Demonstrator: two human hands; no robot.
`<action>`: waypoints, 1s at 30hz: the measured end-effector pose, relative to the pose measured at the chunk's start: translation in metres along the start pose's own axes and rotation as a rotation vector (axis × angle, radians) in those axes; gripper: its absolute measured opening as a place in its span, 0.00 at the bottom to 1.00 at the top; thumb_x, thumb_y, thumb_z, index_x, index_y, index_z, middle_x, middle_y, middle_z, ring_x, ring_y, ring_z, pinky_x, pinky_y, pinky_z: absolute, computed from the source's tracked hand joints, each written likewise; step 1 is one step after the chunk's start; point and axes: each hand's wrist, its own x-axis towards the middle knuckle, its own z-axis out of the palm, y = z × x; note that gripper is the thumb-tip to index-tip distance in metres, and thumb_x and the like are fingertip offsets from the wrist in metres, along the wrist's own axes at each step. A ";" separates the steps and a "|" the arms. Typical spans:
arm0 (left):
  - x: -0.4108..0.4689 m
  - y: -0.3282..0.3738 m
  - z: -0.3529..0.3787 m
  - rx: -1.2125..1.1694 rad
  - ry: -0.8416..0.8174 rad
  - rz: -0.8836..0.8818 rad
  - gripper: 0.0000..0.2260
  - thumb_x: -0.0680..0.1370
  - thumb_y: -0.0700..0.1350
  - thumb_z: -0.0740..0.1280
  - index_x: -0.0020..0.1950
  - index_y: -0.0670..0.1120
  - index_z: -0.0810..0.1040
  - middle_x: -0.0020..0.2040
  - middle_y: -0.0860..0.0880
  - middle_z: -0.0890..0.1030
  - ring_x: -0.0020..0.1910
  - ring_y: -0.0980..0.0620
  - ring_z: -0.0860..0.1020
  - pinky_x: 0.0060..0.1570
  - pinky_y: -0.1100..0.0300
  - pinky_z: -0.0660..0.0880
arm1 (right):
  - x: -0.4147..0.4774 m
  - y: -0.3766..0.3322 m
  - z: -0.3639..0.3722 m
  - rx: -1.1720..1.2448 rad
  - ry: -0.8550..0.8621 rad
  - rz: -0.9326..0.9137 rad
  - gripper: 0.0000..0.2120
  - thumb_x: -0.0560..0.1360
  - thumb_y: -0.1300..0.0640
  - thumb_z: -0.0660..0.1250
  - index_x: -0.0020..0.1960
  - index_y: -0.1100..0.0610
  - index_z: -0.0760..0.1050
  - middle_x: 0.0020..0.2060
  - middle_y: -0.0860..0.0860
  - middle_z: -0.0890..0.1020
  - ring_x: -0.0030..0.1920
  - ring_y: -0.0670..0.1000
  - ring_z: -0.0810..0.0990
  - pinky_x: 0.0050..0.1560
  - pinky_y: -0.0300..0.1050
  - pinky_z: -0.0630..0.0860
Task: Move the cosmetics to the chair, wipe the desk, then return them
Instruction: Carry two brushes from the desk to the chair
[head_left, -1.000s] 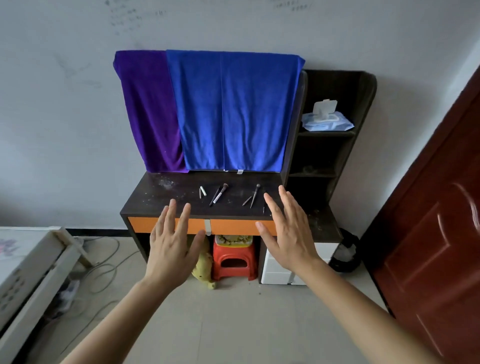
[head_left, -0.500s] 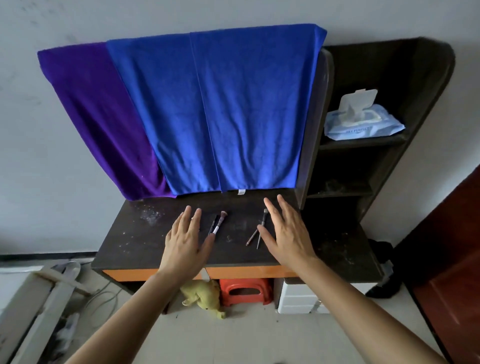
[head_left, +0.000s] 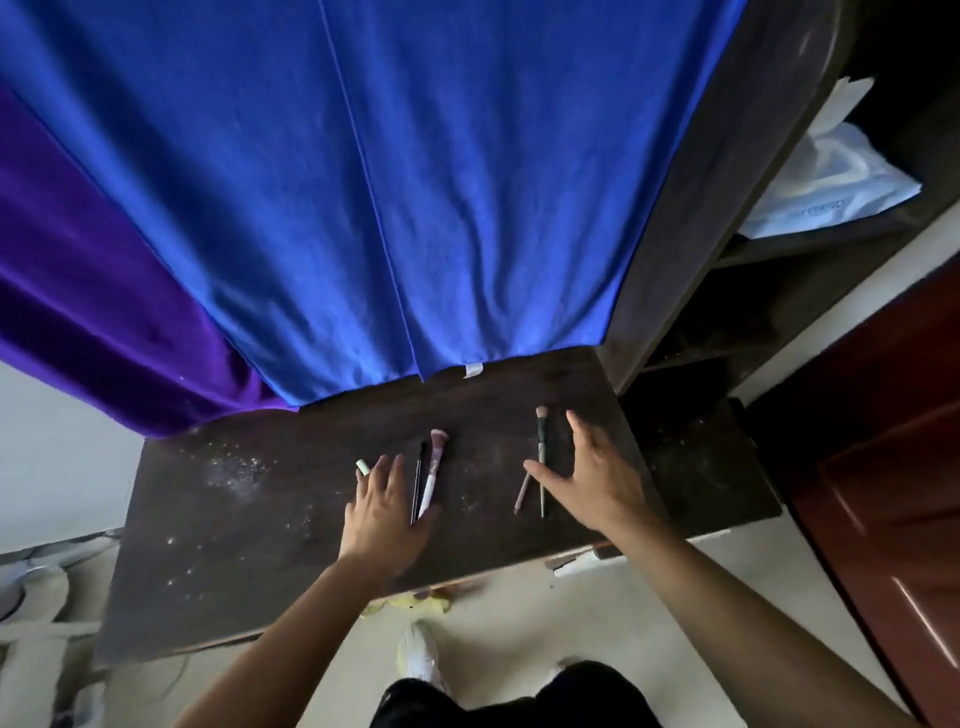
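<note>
Cosmetics (head_left: 430, 486) lie in two groups on the dark desk (head_left: 218, 545), in the centre of the frame just below the hem of the blue towel (head_left: 415, 182). The left group holds a small white tube (head_left: 362, 466), a black pencil (head_left: 417, 480) and a pink-tipped brush (head_left: 437, 452). The right group holds a dark-handled brush (head_left: 542, 447) and a thin stick (head_left: 521, 493) lying just beside it at a slight angle. Your left hand (head_left: 382, 512) is flat with fingers straight, between the tube and the pencil, thumb at the lower end of the pink-tipped brush; it grips nothing. Your right hand (head_left: 597, 480) is spread wide beside the right group, thumb tip over the thin stick, and also holds nothing. Expect every item to be light, stiff and narrow. Round handles are likely to roll on the hard top, and they lie low for a pinch from above. Take each brush by the handle near mid-length, not by the bristles, which are soft and likely to deform. Draw each group side by side, then close the fingers round the bundle. Loose white powder (head_left: 234, 467) on the left of the desk may reduce grip. The chair is not in view.
</note>
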 end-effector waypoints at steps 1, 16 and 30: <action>0.011 -0.007 0.005 0.009 -0.031 0.004 0.38 0.76 0.63 0.65 0.80 0.48 0.54 0.78 0.47 0.60 0.77 0.43 0.57 0.70 0.45 0.64 | 0.000 -0.001 0.008 0.016 -0.024 0.075 0.49 0.68 0.24 0.63 0.80 0.50 0.56 0.75 0.52 0.66 0.73 0.55 0.69 0.65 0.54 0.73; 0.086 -0.018 0.058 -0.101 -0.095 -0.093 0.14 0.76 0.49 0.69 0.59 0.45 0.78 0.57 0.42 0.76 0.60 0.40 0.75 0.57 0.48 0.73 | 0.022 -0.020 0.093 -0.062 -0.072 0.392 0.20 0.76 0.39 0.68 0.62 0.50 0.76 0.59 0.53 0.78 0.57 0.56 0.81 0.50 0.51 0.77; 0.097 -0.008 0.061 -0.194 -0.132 -0.369 0.10 0.74 0.49 0.73 0.54 0.47 0.84 0.50 0.40 0.83 0.53 0.39 0.79 0.44 0.56 0.70 | 0.046 0.006 0.095 0.091 -0.245 0.310 0.13 0.76 0.45 0.70 0.55 0.52 0.82 0.48 0.51 0.86 0.52 0.55 0.84 0.49 0.46 0.78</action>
